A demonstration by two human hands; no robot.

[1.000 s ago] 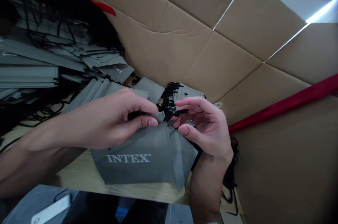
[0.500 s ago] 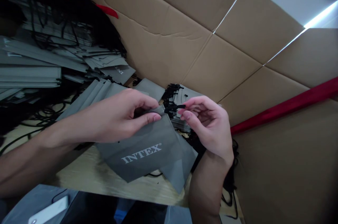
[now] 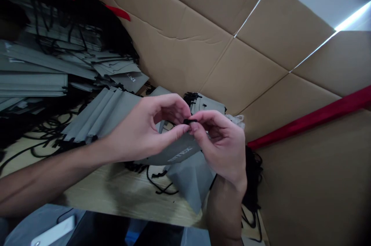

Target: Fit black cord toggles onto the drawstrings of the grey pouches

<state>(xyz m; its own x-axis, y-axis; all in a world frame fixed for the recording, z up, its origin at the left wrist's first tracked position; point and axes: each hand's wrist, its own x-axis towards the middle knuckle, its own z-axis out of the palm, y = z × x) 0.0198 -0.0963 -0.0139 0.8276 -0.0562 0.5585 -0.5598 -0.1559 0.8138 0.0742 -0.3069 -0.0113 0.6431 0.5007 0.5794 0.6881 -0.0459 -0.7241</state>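
My left hand [image 3: 153, 130] and my right hand [image 3: 222, 143] meet at the fingertips, both pinching a short bit of black cord [image 3: 190, 121]. Just beneath them is a grey pouch [image 3: 171, 155] with white INTEX lettering, partly covered by my fingers. Whether the cord is joined to that pouch is hidden. Under it, another grey piece [image 3: 191, 184] lies on the light wooden table [image 3: 121, 192], beside a loose black cord [image 3: 162, 188].
Stacked grey pouches [image 3: 31, 83] with black cords fill the left side, and several more [image 3: 101, 114] lean nearer me. Cardboard walls [image 3: 179, 18] enclose the back and right. A dark red strip [image 3: 313, 116] crosses the right wall. More black cords [image 3: 253, 176] hang at the right.
My left hand has shifted right from the pouch's top edge to the cord at my right fingertips. The INTEX pouch has moved up and right and now tilts flatter.
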